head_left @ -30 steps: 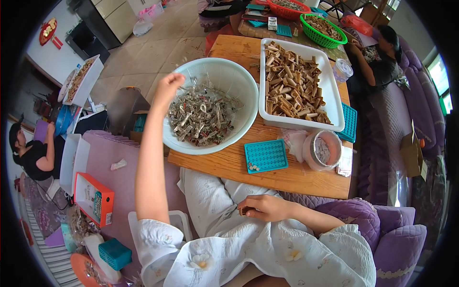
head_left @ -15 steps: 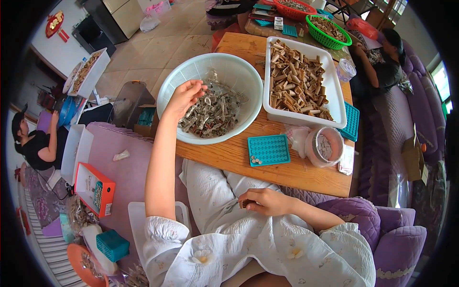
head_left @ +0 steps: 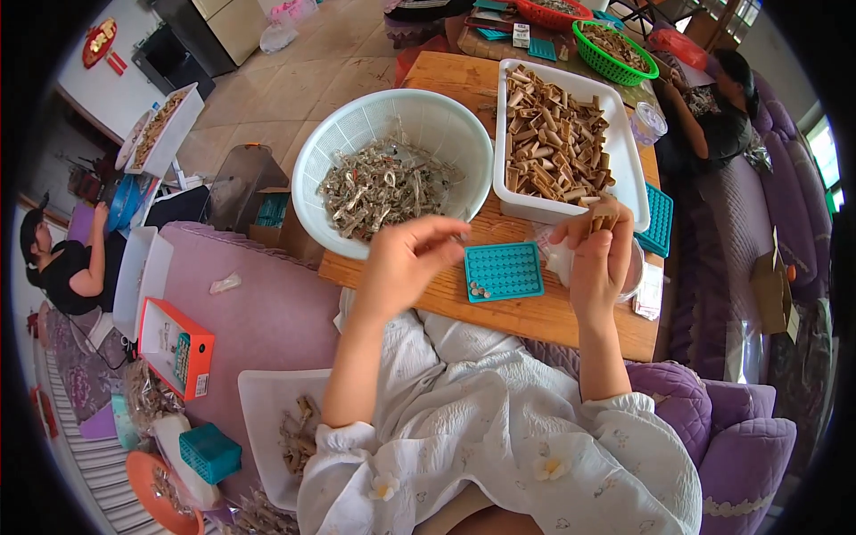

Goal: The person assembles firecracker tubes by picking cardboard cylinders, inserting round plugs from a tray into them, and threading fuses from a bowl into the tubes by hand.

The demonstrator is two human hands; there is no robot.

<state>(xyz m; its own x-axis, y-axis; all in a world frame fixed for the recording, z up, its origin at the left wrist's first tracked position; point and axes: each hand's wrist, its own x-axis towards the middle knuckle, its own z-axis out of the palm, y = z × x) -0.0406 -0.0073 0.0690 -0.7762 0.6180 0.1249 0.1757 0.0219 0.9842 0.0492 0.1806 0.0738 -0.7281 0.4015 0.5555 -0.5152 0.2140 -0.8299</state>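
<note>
Right hand (head_left: 599,259): pinches small tan tubes (head_left: 604,222) above the table edge.
Left hand (head_left: 406,259): fingers curled; contents can't be told.
Teal grid tray (head_left: 504,270): between the hands, few pieces in one corner.
White basket (head_left: 392,169): grey scraps.
White tray (head_left: 562,143): heaped tan tubes.

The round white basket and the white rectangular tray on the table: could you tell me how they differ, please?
The round white basket is bowl-shaped with perforated walls and holds tangled greyish pieces; the white rectangular tray has solid walls and holds tan, stubby pieces. The basket overhangs the wooden table edge at the person's left; the tray sits further right. Both are white and well filled.
</note>
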